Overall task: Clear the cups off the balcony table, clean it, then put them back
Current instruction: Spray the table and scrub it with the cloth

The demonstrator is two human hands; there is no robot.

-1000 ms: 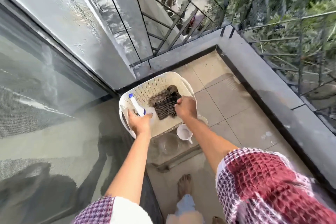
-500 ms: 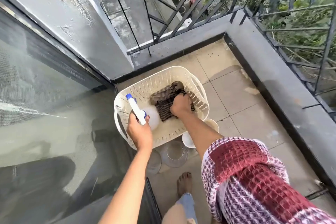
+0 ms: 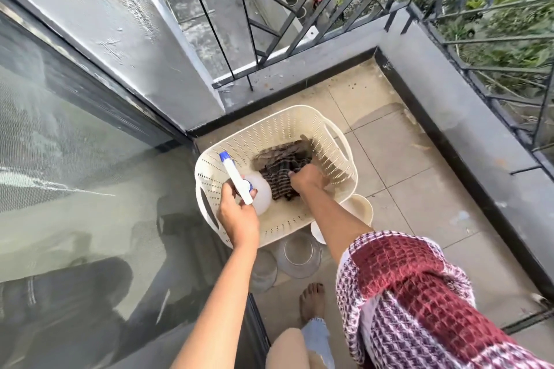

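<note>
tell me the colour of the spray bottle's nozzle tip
Blue nozzle tip on a white spray bottle, clearest in the head view.

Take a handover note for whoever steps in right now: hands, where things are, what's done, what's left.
Left hand holds the white spray bottle with a blue nozzle over the cream perforated plastic basket. Right hand grips the dark striped cloth inside it. Clear glasses and white cups stand beside the basket, near the bare foot. Done: supplies in hand. Unclear whether the cups count as cleared. To do: spray, wipe, put cups back.
</note>
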